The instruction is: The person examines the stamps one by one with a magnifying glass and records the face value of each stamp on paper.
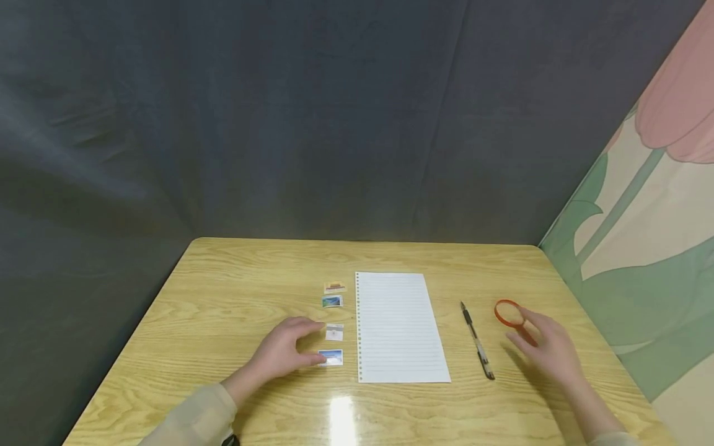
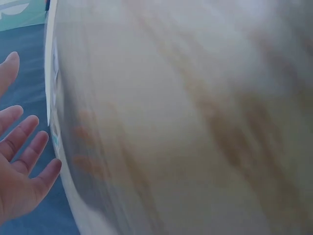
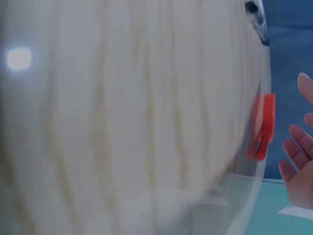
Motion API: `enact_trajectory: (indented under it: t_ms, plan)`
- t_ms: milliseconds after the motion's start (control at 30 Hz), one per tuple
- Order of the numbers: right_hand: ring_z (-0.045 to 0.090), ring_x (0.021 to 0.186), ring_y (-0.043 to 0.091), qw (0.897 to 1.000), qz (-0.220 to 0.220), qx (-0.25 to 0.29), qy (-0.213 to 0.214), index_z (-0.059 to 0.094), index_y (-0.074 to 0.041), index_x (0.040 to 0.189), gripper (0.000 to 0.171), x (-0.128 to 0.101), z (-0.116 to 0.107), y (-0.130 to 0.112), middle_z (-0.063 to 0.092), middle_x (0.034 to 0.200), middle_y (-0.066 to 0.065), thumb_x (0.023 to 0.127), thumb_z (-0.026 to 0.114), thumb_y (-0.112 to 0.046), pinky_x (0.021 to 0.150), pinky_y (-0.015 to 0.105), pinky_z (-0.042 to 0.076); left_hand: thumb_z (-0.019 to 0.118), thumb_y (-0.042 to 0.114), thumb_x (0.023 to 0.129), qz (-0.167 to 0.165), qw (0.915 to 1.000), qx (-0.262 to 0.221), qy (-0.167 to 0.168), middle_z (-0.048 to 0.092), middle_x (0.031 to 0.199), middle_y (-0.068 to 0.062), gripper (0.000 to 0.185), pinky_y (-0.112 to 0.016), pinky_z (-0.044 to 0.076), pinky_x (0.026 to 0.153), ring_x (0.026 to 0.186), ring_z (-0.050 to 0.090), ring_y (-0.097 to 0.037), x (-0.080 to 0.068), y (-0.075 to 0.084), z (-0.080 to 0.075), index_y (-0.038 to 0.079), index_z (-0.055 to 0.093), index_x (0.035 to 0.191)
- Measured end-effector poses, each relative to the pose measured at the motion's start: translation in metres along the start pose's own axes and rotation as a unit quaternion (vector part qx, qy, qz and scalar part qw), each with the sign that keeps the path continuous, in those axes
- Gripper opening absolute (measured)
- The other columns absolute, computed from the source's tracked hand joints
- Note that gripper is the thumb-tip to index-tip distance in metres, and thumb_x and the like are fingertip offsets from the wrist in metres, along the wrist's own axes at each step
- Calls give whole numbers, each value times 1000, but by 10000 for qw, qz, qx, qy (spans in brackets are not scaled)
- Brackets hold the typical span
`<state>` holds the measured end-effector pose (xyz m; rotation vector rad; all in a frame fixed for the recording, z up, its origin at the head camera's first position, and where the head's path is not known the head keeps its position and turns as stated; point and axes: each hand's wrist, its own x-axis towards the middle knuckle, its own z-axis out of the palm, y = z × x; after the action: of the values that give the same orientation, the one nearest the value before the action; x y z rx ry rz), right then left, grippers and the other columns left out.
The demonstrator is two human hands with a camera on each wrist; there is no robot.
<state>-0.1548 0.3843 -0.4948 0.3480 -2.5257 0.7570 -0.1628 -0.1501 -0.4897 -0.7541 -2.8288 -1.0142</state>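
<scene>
Four small stamps lie in a column left of a lined sheet, so several in all: a yellowish stamp [image 1: 335, 287], a green-blue stamp [image 1: 332, 301], a pale grey stamp [image 1: 334, 332] and a blue stamp [image 1: 333, 357]. My left hand [image 1: 286, 350] hovers beside the lower two, thumb tip overlapping the blue one in the head view; the left wrist view shows its fingers relaxed and holding nothing. At the right, a red magnifying glass [image 1: 509, 314] lies on the table. Above its handle is my right hand [image 1: 549, 350], fingers loosely spread and apart from it in the right wrist view.
The lined paper [image 1: 398, 328], punched along its left edge, lies mid-table. Between it and the magnifying glass is a black-capped clear pen [image 1: 476, 341]. A dark curtain [image 1: 334, 124] rises behind the wooden table [image 1: 234, 272], and a flower-patterned cloth [image 1: 641, 248] hangs at the right.
</scene>
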Motion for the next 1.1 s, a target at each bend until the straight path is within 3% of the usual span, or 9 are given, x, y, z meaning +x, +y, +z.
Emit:
enact_trajectory:
  t_ms: [200, 367, 467, 533, 733, 867, 967, 1033, 1100]
  plan:
    - [51, 107, 53, 9979, 556, -20, -332, 56, 10, 131, 61, -7, -7, 11, 59, 119, 35, 81, 82, -14, 83, 64, 40, 87, 41, 73, 49, 9999, -26, -99, 66, 123, -4, 61, -51, 44, 104, 120, 57, -31, -5, -1, 7, 12, 70, 124]
    - [61, 95, 39, 9932, 988, -98, -606, 55, 9, 133, 63, -12, -10, 19, 64, 113, 30, 84, 80, -22, 74, 34, 50, 88, 41, 72, 235, 9996, 142, -56, 68, 119, 0, 59, -47, 47, 101, 116, 59, -25, -6, -5, 12, 14, 71, 122]
    - [61, 90, 20, 9921, 1073, -96, -640, 57, 8, 132, 62, -14, -10, 25, 67, 111, 27, 85, 80, -23, 69, 17, 45, 88, 41, 72, 312, 9994, 165, 3, 68, 117, 3, 58, -45, 49, 99, 113, 60, -22, -5, -7, 14, 14, 72, 120]
    - [58, 93, 17, 9910, 1161, -22, -659, 56, 8, 133, 62, -15, -9, 28, 67, 114, 26, 85, 80, -24, 73, 12, 41, 88, 40, 72, 390, 9990, 193, 51, 68, 115, 4, 56, -45, 49, 99, 111, 60, -21, -5, -8, 15, 14, 72, 119]
    - [48, 118, 48, 9856, 1457, 342, -788, 49, 6, 141, 64, -20, -9, 32, 56, 132, 31, 91, 74, -24, 93, 5, 26, 89, 38, 71, 709, 9965, 429, 90, 67, 112, 7, 52, -41, 50, 96, 107, 59, -16, -2, -12, 18, 17, 74, 116]
    - [50, 118, 10, 9880, 1337, 392, -663, 53, 6, 137, 61, -20, -8, 33, 56, 130, 31, 89, 76, -23, 86, -3, 23, 89, 35, 72, 718, 9964, 461, 34, 65, 112, 9, 49, -41, 48, 96, 107, 57, -14, -2, -13, 18, 18, 75, 115]
    - [38, 106, -15, 9903, 1221, 372, -551, 57, 7, 133, 58, -20, -7, 34, 59, 126, 31, 87, 78, -21, 81, -4, 25, 89, 34, 72, 745, 9963, 437, 31, 65, 112, 10, 46, -41, 48, 96, 107, 56, -14, -2, -14, 19, 17, 76, 113]
    - [39, 104, -12, 9907, 1220, 289, -533, 58, 7, 132, 57, -21, -7, 34, 60, 124, 30, 87, 78, -20, 80, -1, 27, 89, 33, 72, 813, 9959, 385, 59, 65, 111, 10, 43, -40, 48, 95, 106, 55, -13, -2, -14, 19, 17, 77, 110]
    - [48, 107, 5, 9899, 1271, 241, -579, 57, 8, 132, 57, -21, -7, 34, 59, 123, 30, 88, 78, -20, 88, 12, 37, 89, 31, 72, 868, 9957, 324, 84, 65, 110, 10, 40, -38, 49, 92, 104, 55, -12, -2, -15, 19, 16, 78, 107]
